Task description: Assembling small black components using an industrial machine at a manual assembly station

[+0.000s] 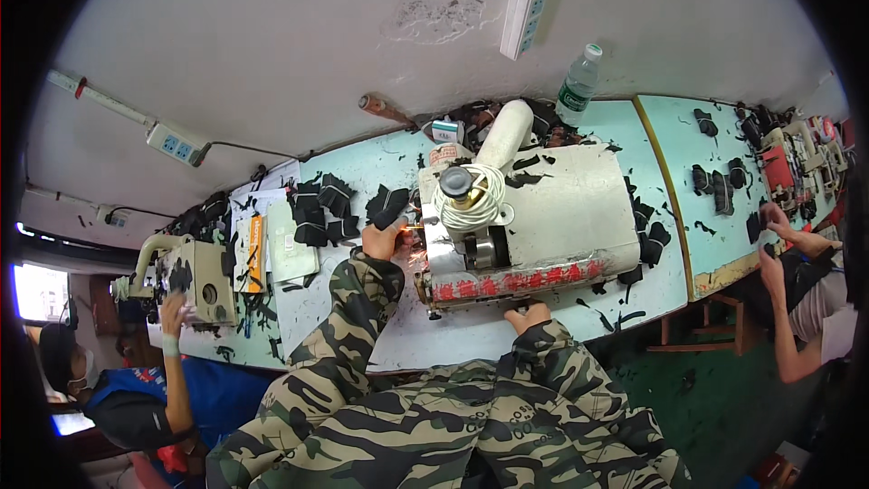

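My left hand (380, 242) is closed at the left end of a bench machine (570, 204) with a pale metal housing. Orange sparks (415, 249) glow between its fingertips and the machine; whatever the fingers grip is too small to make out. Just beyond that hand lies a bundle of black strips (387, 206). My right hand (528, 315) is at the machine's lower front edge, fingers curled in, their hold partly hidden. A coil of white cord (471, 204) hangs round a dark knob on the machine, and a thick white pipe (507, 136) rises behind it.
Several black bundles (310, 217) lie left of the machine beside a pale green booklet (291, 244). A water bottle (579, 86) stands at the back. Co-workers sit at similar machines: one at left (181, 389), another at right (806, 299). A wooden stool (715, 330) stands at right.
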Tool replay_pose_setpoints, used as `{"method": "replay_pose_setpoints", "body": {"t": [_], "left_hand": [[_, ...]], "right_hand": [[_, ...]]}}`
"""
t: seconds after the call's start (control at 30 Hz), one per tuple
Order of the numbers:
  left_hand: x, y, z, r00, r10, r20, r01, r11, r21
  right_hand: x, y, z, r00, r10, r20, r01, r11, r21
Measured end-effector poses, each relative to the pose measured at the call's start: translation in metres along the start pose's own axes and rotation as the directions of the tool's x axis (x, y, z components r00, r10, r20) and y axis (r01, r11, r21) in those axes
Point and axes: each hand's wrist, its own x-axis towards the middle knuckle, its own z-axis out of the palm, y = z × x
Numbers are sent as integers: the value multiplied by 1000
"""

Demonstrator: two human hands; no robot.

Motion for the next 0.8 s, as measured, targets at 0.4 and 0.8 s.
{"method": "replay_pose_setpoints", "body": {"t": [0.4, 0.8], "left_hand": [[-10, 7, 30, 999, -40, -25, 40, 999, 18], [-36, 26, 12, 987, 159, 33, -156, 876, 456]], "right_hand": [[16, 36, -9, 990, -136, 34, 127, 973, 191], [13, 26, -16, 997, -62, 44, 59, 996, 68]]}}
